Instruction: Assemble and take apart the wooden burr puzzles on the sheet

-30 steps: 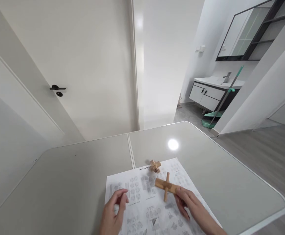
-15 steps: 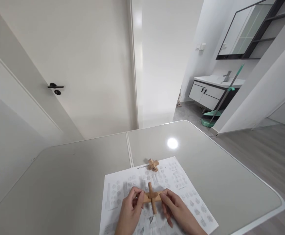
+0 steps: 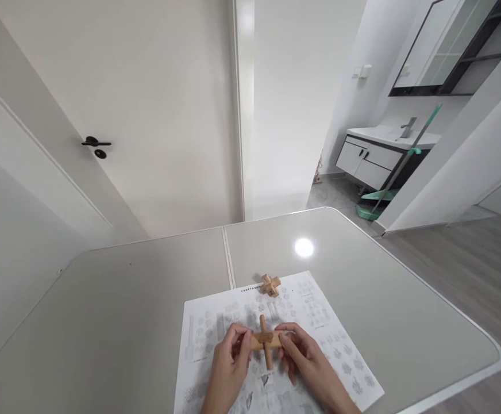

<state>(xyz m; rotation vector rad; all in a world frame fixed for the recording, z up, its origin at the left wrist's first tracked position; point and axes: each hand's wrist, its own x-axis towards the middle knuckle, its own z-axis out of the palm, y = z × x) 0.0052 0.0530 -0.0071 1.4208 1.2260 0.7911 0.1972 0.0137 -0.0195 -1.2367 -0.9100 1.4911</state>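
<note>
Wooden cross (image 3: pixel 266 338) was over the printed sheet (image 3: pixel 328 334) — the left hand (image 3: pixel 228 366) pinched one end of its bar, the right hand (image 3: pixel 308 357) the other, fingers curled almost closed. The heading (image 3: pixel 249 289) (too small for reading) stood beside the wooden knot (image 3: pixel 270 286), whose dark mark was unclear.

Left hand (image 3: pixel 228 368), empty earlier, now on wooden cross (image 3: pixel 266 338), seemingly pinching its end; cross shifted leftward.

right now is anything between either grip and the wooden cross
Nothing visible: the left grip and right grip hold opposite ends of the wooden cross. The small wooden piece sits beyond it, at the far edge of the paper.
</note>
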